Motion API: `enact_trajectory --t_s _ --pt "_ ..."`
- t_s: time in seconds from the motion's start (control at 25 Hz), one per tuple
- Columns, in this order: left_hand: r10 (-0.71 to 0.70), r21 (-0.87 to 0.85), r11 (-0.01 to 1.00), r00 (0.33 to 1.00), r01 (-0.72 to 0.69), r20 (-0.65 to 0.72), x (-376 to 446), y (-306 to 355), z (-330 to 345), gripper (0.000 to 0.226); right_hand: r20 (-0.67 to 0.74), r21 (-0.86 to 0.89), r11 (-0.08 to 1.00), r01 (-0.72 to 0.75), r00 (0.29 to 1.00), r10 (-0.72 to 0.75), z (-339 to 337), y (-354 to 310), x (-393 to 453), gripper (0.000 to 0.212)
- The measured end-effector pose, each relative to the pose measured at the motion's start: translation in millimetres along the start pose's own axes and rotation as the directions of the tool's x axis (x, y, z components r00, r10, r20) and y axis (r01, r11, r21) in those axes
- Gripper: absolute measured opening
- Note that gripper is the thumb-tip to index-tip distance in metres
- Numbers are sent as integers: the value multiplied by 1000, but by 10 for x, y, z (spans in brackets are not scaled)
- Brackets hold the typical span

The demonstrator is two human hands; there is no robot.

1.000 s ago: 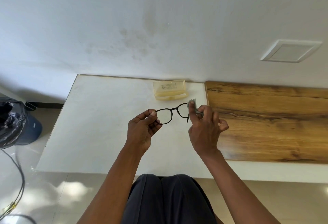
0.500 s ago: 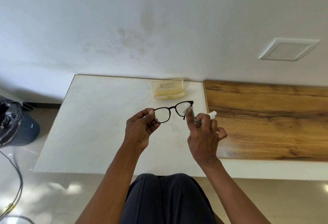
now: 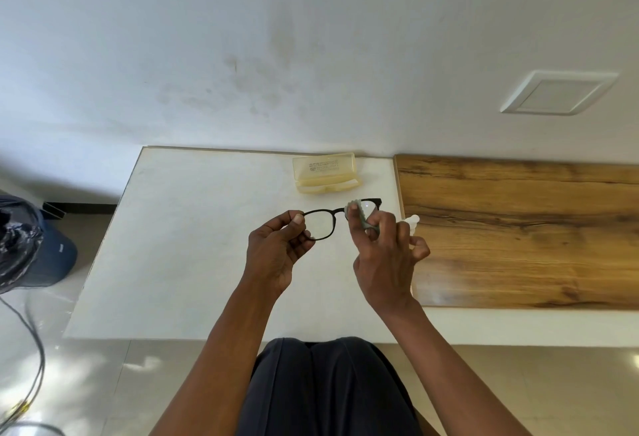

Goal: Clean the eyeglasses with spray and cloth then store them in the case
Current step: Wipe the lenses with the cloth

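Wiping is underway: the left hand (image 3: pixel 276 255) pinches the black eyeglasses (image 3: pixel 340 217) above the white worktop (image 3: pixel 193 245), while the right hand (image 3: pixel 385 259) pinches a grey cloth (image 3: pixel 359 216) on one lens. The spray bottle (image 3: pixel 411 219), probably, lies behind. Storing in the open case (image 3: pixel 325 172) remains.

Single head-worn wide-angle view, looking forward and steeply down from above the lap, close over the bench (image 3: pixel 193 255), with its far edge and the wall (image 3: pixel 311 55) toward 12 o'clock. Near enough that both forearms enter from 6 o'clock, with the left hand (image 3: pixel 276 255) and right hand (image 3: pixel 383 262) raised at mid-frame. Floor (image 3: pixel 86 383) taken in at 7 to 9 o'clock; straight lines bowed toward the frame's edges.
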State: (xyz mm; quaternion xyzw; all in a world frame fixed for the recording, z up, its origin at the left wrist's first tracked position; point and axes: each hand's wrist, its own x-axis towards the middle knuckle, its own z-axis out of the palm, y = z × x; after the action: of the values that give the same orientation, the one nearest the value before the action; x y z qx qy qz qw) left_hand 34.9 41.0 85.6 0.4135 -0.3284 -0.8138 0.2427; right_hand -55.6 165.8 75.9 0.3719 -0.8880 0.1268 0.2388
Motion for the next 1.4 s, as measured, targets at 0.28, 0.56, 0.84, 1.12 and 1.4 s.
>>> enact_trajectory --t_s 0.28,0.56,0.84,1.12,1.4 --pt "-15 -3 1000 1000 15 5 3 6 -26 7 -7 -73 997 -24 1000 24 -35 177 -135 70" --pt "-15 4 1000 1000 15 19 -12 2 -7 7 35 -19 995 -100 994 101 -84 105 97 73" --pt "14 34 999 1000 -15 24 3 7 -10 10 45 -29 1000 -10 999 11 -67 -24 19 73" --pt "11 17 1000 1000 -11 12 15 13 -67 11 44 -66 998 -19 999 22 -34 81 -152 70" --pt "5 23 1000 1000 -5 20 19 37 -70 10 61 -19 993 -115 991 116 -53 69 66 77"
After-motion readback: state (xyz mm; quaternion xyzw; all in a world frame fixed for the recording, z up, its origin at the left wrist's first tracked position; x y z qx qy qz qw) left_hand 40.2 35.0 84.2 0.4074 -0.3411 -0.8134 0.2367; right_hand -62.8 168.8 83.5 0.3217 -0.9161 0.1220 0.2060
